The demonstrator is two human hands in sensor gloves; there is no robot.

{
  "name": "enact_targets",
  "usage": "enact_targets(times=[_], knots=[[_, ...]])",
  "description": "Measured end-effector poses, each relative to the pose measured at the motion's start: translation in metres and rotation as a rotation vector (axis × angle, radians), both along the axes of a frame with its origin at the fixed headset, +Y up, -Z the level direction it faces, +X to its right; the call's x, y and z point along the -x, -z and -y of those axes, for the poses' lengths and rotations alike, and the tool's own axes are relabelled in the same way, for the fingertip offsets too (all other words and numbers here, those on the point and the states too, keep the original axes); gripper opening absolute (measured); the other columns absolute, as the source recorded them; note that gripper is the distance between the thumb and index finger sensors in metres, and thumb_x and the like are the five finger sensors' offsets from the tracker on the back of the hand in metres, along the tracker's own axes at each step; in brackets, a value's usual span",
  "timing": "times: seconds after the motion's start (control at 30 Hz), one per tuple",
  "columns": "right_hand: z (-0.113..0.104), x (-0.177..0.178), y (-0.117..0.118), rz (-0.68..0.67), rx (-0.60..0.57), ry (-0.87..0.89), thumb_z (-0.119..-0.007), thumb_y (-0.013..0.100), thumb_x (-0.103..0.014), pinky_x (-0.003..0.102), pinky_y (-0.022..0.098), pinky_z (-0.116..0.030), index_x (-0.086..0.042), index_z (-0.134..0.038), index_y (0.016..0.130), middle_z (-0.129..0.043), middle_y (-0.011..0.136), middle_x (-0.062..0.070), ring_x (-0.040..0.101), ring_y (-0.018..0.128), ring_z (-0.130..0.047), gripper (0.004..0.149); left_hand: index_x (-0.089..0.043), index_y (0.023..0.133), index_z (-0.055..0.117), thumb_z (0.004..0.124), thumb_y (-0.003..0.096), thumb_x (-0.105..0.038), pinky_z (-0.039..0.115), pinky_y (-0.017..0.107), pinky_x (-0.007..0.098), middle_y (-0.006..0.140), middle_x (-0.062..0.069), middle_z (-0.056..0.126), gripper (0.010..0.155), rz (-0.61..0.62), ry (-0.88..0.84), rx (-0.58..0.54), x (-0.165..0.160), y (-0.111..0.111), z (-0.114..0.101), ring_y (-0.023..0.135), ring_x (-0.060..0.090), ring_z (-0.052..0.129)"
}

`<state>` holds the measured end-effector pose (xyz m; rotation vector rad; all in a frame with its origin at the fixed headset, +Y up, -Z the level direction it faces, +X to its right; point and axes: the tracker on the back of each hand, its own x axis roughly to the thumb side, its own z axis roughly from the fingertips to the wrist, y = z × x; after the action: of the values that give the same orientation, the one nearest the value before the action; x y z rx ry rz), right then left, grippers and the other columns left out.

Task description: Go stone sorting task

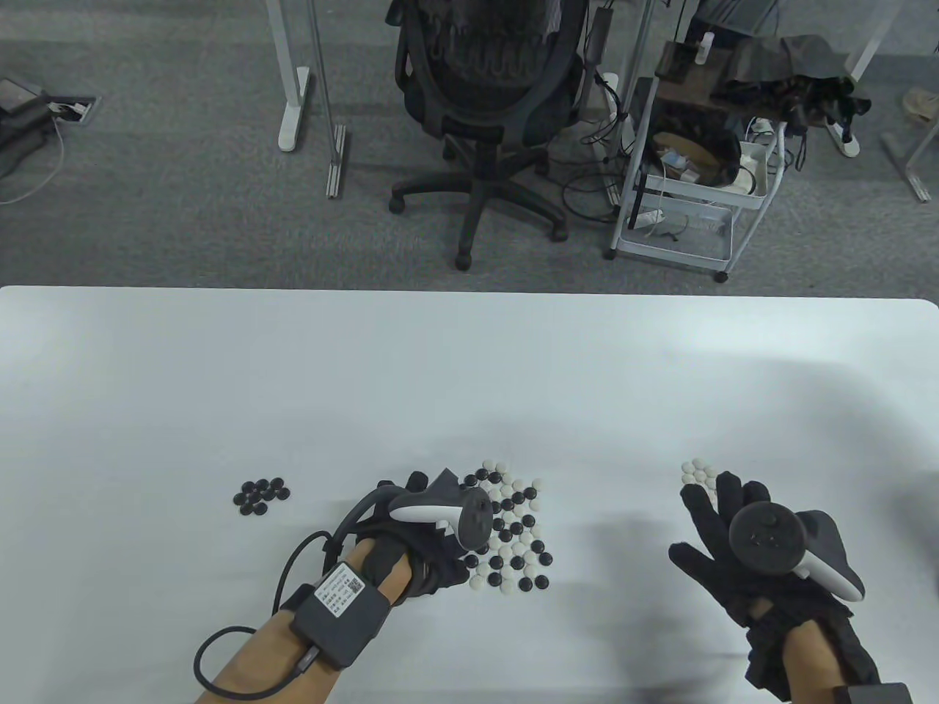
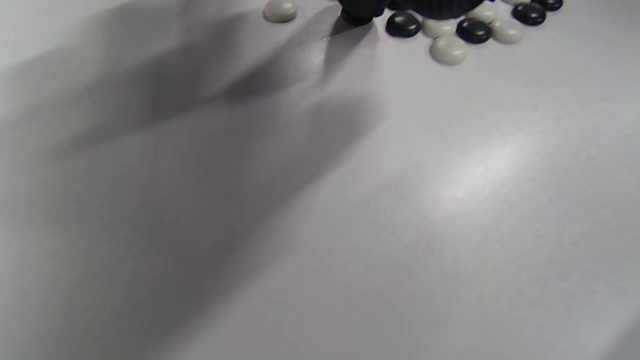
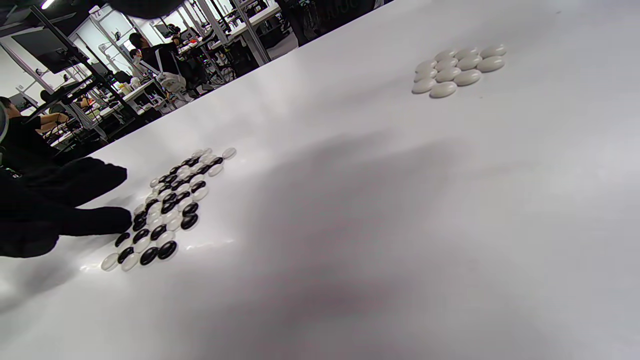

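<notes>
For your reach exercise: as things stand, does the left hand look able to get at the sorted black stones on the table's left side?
Probably yes. The left hand sits at the mixed pile, and only bare table lies between it and the black stones; nothing blocks that path.

We get bright, even overhead light; soft hand shadows smear across the worktop [image 2: 450, 250], a glare patch shows beside them, and the table view's edges bend.
</notes>
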<state>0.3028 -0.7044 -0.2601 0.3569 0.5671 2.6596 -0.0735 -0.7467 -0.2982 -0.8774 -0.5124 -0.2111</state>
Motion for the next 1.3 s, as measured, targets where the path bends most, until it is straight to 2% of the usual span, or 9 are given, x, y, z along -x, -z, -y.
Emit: enact_targets(times=[0.17,0.3,0.43,0.6,0.9,1.03,1.17,1.3], knots=[[0.000,-0.001,0.000,0.002,0.005,0.001,-0.049,0.057,-0.053,0.081,0.053,-0.006,-0.010,-0.013,0.113,0.009,0.105,0.033,0.060,0.086,0.011,0.080,-0.027,0.117,0.039,0.046,0.0591,-0.043,0.007,0.059,0.084,0.113,0.033,-0.007,0.061,-0.104,0.053,-0.024,0.052,-0.009,-0.004,0.091,0.060,-0.012],[0.000,0.000,0.000,-0.002,0.003,-0.001,-0.049,0.057,-0.053,0.081,0.053,-0.006,-0.010,-0.013,0.114,0.009,0.105,0.033,0.060,0.086,0.011,0.080,-0.026,0.116,0.046,0.050,0.0604,-0.043,0.009,0.059,0.084,0.115,0.033,-0.002,0.058,-0.284,0.137,-0.053,0.117,-0.010,-0.008,0.093,0.061,-0.007],[0.000,0.001,0.000,-0.002,0.007,-0.005,-0.049,0.057,-0.053,0.081,0.053,-0.006,-0.010,-0.013,0.113,0.009,0.105,0.033,0.060,0.086,0.011,0.080,-0.025,0.116,0.049,0.051,0.0604,-0.042,0.007,0.059,0.084,0.115,0.033,-0.002,0.058,-0.463,0.126,-0.029,0.166,-0.006,-0.009,0.093,0.061,-0.009],[0.000,0.002,0.000,0.000,0.006,-0.012,-0.049,0.057,-0.053,0.081,0.052,-0.005,-0.010,-0.013,0.113,0.009,0.105,0.033,0.060,0.086,0.011,0.080,-0.027,0.117,0.044,0.048,0.0591,-0.043,0.002,0.059,0.083,0.112,0.030,-0.012,0.060,-0.585,0.063,-0.030,0.192,0.005,-0.005,0.091,0.059,-0.016],[0.002,0.004,0.000,0.001,0.015,-0.021,-0.049,0.057,-0.053,0.081,0.051,-0.004,-0.010,-0.013,0.113,0.009,0.105,0.033,0.060,0.086,0.011,0.079,-0.028,0.118,0.045,0.046,0.0578,-0.044,0.000,0.059,0.083,0.110,0.028,-0.016,0.062,-0.729,0.006,-0.024,0.211,0.025,-0.007,0.091,0.057,-0.019],[0.001,0.004,0.000,0.004,0.013,-0.020,-0.049,0.057,-0.053,0.080,0.051,-0.003,-0.010,-0.013,0.114,0.009,0.105,0.033,0.060,0.085,0.012,0.080,-0.027,0.119,0.043,0.045,0.0578,-0.045,0.000,0.059,0.083,0.111,0.029,-0.016,0.064,-0.716,-0.120,-0.098,0.200,0.032,-0.032,0.091,0.058,-0.019],[0.001,0.004,0.001,0.006,0.017,-0.023,-0.049,0.057,-0.053,0.079,0.051,-0.003,-0.010,-0.013,0.113,0.009,0.105,0.033,0.060,0.085,0.012,0.079,-0.023,0.119,0.050,0.045,0.0579,-0.046,0.002,0.059,0.084,0.113,0.031,-0.012,0.066,-0.584,-0.169,-0.079,0.163,0.030,-0.054,0.091,0.059,-0.017],[0.001,0.004,0.001,0.008,0.014,-0.021,-0.049,0.057,-0.053,0.079,0.051,-0.003,-0.010,-0.013,0.113,0.009,0.105,0.034,0.060,0.085,0.012,0.080,-0.020,0.117,0.061,0.048,0.0592,-0.046,0.006,0.059,0.084,0.116,0.032,-0.004,0.065,-0.394,-0.136,-0.063,0.114,0.020,-0.061,0.093,0.061,-0.011]])
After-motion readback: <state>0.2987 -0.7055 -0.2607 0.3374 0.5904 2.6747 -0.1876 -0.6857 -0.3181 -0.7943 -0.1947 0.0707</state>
